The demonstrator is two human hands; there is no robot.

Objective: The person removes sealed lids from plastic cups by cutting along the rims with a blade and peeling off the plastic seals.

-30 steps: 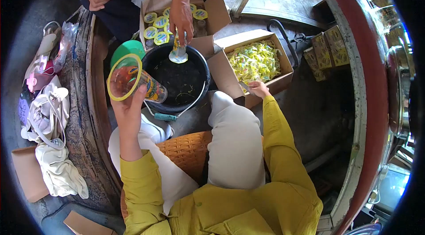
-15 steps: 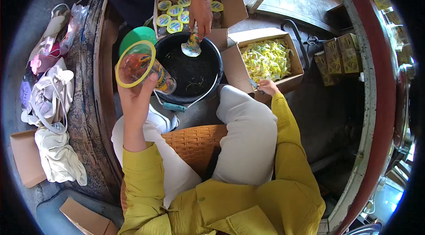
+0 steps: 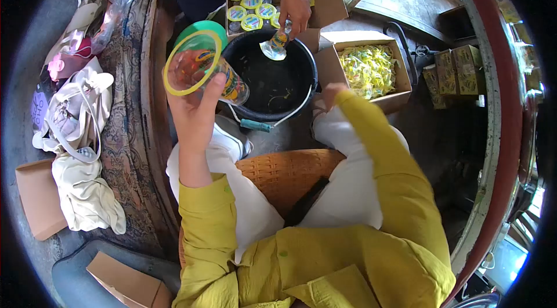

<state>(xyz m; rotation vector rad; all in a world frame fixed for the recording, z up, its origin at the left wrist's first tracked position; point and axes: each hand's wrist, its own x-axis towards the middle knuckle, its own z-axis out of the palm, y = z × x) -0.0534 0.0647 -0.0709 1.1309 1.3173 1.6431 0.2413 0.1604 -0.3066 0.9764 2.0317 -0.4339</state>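
Observation:
My left hand point(image 3: 198, 116) is wrapped round a clear plastic cup point(image 3: 231, 83) with a yellow rim and a colourful print. The cup is tilted, its mouth facing me, beside the black bucket point(image 3: 314, 73). My right hand point(image 3: 333, 93) is over my knee, between the bucket and an open cardboard box point(image 3: 400, 98) of small yellow-and-clear packets point(image 3: 367, 71). It is blurred, and its fingers and anything in them cannot be made out. Across from me another person's hand point(image 3: 296, 7) holds a printed clear cup point(image 3: 275, 45) tipped over the bucket.
Behind the bucket stands a cardboard box point(image 3: 328, 1) with several yellow-lidded cups point(image 3: 251, 1). A green round lid or basin point(image 3: 203, 29) sits left of the bucket. Bags point(image 3: 75, 107) lie on the left bench; small boxes point(image 3: 466, 70) are stacked at right.
My right hand has moved from the packet box's front edge left and upward towards the bucket. My left hand keeps hold of the cup. The whole view has shifted slightly.

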